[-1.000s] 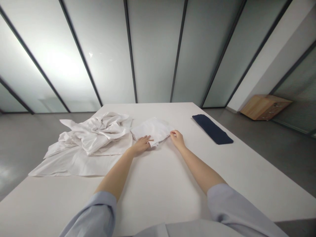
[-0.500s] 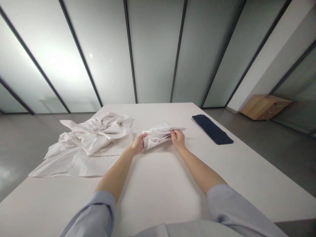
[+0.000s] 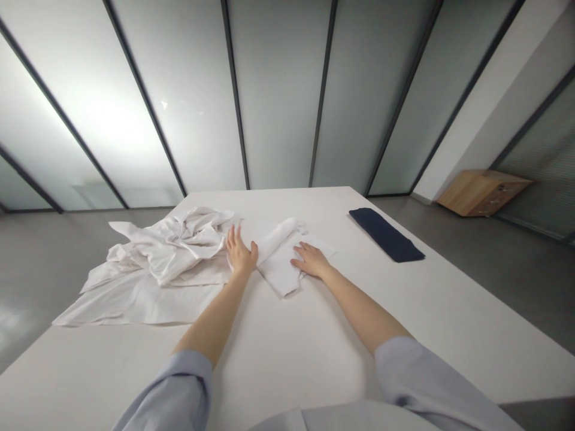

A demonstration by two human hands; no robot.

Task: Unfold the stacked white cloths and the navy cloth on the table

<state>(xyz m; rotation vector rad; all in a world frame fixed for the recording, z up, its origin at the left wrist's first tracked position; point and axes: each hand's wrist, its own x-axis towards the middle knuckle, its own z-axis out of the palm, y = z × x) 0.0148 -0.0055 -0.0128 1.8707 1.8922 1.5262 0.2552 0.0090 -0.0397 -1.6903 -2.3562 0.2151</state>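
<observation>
A small white cloth (image 3: 279, 257) lies partly folded on the white table (image 3: 287, 335), near its middle. My left hand (image 3: 239, 251) rests flat with spread fingers on the cloth's left edge, next to the crumpled pile. My right hand (image 3: 311, 261) lies palm down on the cloth's right part, fingers apart. Neither hand grips anything. A pile of crumpled white garments (image 3: 168, 248) lies just left of my left hand.
A folded dark navy cloth (image 3: 386, 234) lies at the table's far right. A wooden cabinet (image 3: 480, 193) stands on the grey floor at the right. Frosted glass panels with dark frames stand behind the table.
Both hands held the small white cloth bunched above the table half a second ago; they have let it down and now press flat on it.
</observation>
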